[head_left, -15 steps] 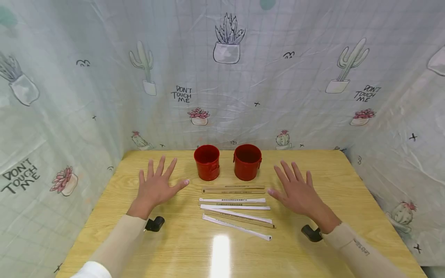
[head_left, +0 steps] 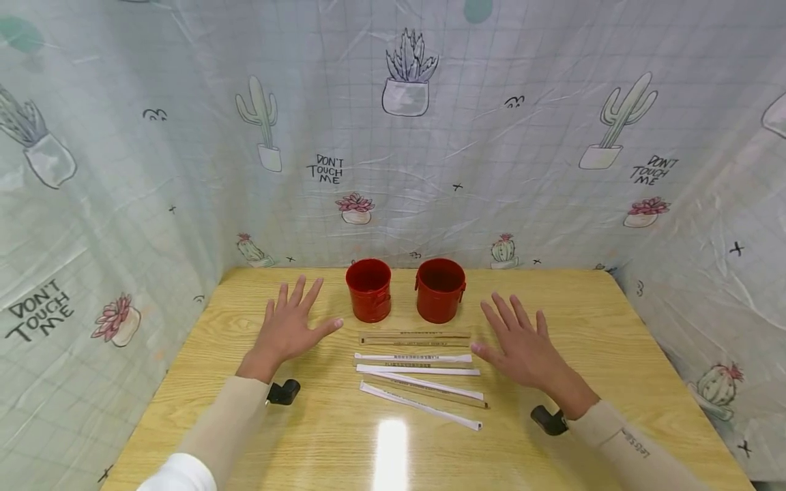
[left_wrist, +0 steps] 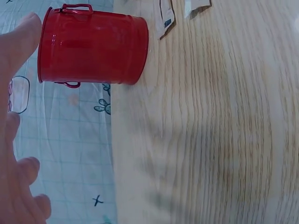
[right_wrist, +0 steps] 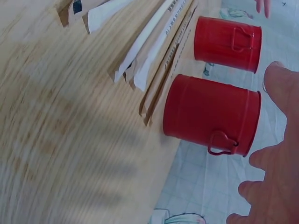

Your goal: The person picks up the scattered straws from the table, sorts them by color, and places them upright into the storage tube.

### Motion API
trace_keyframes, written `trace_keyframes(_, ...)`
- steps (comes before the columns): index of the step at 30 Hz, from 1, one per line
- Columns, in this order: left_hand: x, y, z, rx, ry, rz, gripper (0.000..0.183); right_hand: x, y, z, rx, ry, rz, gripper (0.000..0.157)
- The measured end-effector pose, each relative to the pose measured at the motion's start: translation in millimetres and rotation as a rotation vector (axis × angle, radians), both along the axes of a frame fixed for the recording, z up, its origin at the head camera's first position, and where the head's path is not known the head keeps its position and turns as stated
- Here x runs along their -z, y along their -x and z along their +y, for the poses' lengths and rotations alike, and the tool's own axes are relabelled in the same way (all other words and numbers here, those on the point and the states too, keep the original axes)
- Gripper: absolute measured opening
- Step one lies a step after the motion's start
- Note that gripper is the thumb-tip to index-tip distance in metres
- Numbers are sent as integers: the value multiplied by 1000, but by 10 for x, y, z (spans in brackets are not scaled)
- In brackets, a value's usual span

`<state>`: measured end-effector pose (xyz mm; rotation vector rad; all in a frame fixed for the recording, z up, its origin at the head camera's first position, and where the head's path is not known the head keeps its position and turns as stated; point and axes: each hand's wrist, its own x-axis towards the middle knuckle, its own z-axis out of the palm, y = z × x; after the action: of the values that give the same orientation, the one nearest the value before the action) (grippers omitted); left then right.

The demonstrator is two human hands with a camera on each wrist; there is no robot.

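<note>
Two small red metal buckets stand upright side by side toward the back of the table, the left bucket (head_left: 370, 303) and the right bucket (head_left: 439, 303), each with small side handles. In front of them lie several paper-wrapped straws, some white (head_left: 417, 405) and some brown (head_left: 414, 335), roughly in rows. My left hand (head_left: 288, 334) hovers with spread fingers left of the straws and the left bucket, holding nothing. To the right of the straws my right hand (head_left: 525, 348) is likewise spread and holds nothing; its thumb is close to the straw ends.
The wooden table (head_left: 331, 450) reaches back to a hanging cloth (head_left: 460, 150) printed with cacti, which also encloses both sides. Black wrist mounts (head_left: 284, 392) sit under the wrists.
My left hand has shifted slightly to the right, and my right hand slightly down and left. The head view has tilted a little. Buckets and straws stay in place.
</note>
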<state>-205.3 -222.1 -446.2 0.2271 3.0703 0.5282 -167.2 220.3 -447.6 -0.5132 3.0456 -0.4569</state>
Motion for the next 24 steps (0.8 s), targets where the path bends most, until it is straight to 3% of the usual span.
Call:
trace_keyframes(8,58,104,48,24,-188,40,104,72,-16,-55,-20,6,18,85)
trace_keyframes(17,111,222,91,27,-363,-1,111,138,-46,-68,-27,16,8,85)
trace_keyframes(24,87,300,158,-14,-490,4,116,156,-34,-79,-42,4,12,83)
